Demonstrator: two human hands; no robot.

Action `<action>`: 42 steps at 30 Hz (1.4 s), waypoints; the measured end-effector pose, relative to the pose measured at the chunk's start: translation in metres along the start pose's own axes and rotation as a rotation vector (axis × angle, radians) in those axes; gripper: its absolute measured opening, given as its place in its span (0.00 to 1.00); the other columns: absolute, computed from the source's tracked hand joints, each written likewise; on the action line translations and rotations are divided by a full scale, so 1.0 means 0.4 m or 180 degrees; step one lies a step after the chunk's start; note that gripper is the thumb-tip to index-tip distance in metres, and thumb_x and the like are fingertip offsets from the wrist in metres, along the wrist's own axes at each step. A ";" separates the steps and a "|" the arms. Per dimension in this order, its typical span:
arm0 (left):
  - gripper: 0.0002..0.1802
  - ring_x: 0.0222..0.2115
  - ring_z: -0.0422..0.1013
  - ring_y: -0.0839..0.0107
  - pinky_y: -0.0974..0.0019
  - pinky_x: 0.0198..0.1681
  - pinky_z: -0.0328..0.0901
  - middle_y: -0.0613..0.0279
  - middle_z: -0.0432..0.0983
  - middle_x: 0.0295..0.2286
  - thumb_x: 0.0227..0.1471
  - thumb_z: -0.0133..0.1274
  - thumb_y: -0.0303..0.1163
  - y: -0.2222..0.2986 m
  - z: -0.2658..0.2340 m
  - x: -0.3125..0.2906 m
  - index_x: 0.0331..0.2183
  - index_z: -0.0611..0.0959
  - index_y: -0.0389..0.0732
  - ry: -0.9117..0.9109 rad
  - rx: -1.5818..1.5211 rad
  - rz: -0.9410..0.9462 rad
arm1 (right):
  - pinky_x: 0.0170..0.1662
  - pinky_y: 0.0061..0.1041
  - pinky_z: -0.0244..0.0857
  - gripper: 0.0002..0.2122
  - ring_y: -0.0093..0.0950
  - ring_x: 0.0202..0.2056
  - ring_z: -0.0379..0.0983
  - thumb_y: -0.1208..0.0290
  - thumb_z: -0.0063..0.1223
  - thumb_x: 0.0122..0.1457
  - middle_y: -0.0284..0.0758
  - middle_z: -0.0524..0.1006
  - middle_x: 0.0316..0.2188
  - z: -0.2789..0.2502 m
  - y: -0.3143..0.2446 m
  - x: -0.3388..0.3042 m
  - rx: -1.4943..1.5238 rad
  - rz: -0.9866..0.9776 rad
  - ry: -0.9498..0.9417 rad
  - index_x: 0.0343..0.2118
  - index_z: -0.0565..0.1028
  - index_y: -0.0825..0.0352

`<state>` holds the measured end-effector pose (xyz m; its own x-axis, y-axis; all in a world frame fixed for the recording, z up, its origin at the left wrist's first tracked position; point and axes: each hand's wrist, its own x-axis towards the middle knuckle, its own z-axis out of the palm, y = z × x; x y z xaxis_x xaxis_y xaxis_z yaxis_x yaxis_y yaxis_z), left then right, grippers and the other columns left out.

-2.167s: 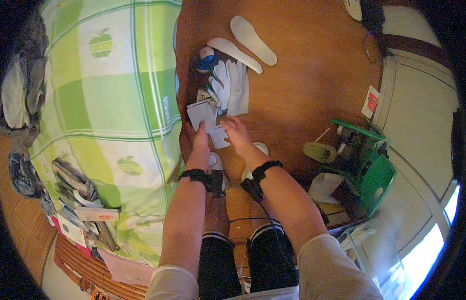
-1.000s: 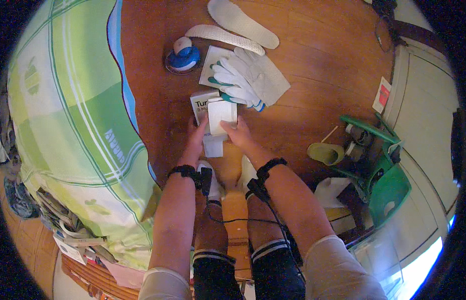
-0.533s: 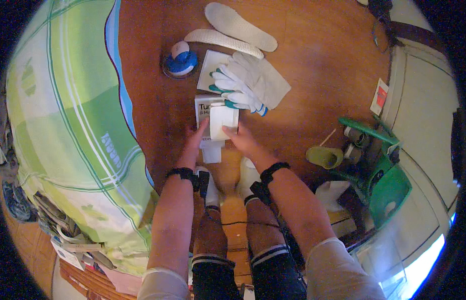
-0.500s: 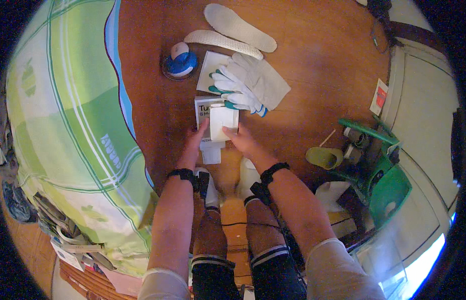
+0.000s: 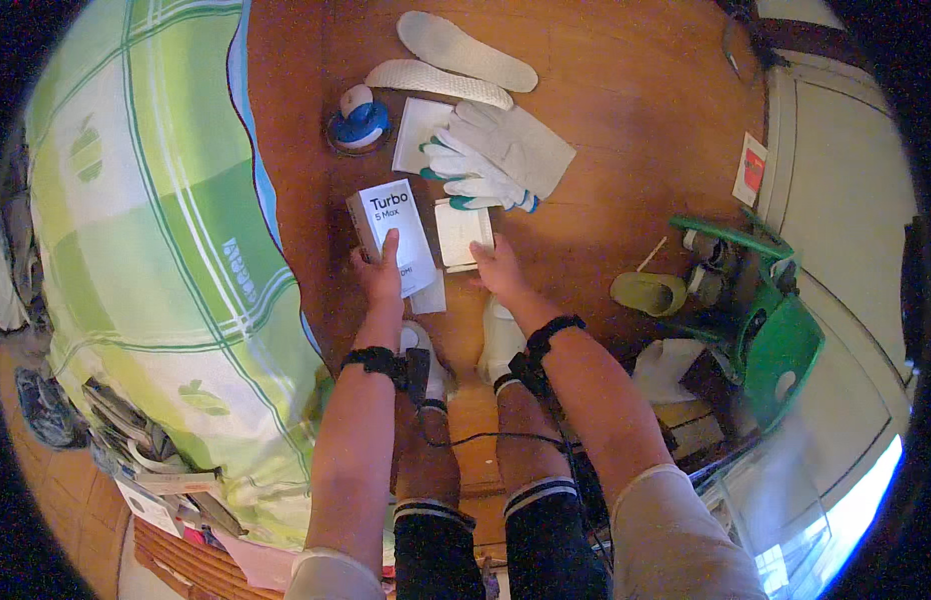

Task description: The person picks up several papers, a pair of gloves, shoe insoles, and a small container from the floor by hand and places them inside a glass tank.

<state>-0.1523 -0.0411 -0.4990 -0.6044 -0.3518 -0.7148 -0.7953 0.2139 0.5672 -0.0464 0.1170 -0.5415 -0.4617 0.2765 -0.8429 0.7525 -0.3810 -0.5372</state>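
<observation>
Head view: the left hand (image 5: 384, 278) grasps a white printed box (image 5: 412, 238), its thumb lying on the front face near the left edge and the other fingers curled against that side. Right of it, the right hand (image 5: 500, 270) grips a smaller white box (image 5: 464, 230), thumb pressed over the lower right corner, remaining fingers partly hidden at the edge. Both boxes sit side by side, just below the white gloves (image 5: 484, 180) on the wooden floor (image 5: 636, 130).
</observation>
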 end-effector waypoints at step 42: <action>0.24 0.30 0.69 0.73 0.69 0.31 0.66 0.63 0.71 0.31 0.45 0.49 0.49 0.782 -0.264 -1.268 0.37 0.70 0.40 -0.3005 -0.1238 -0.0075 | 0.32 0.26 0.65 0.22 0.27 0.34 0.68 0.59 0.53 0.47 0.35 0.70 0.35 -0.276 -0.844 -1.367 0.2682 -0.1418 0.0441 0.43 0.64 0.65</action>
<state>-0.0895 0.1079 0.0842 -0.5126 0.5458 -0.6628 -0.8389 -0.1538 0.5221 0.0037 0.1920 0.1044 -0.5232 0.6302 -0.5737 -0.0878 -0.7095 -0.6992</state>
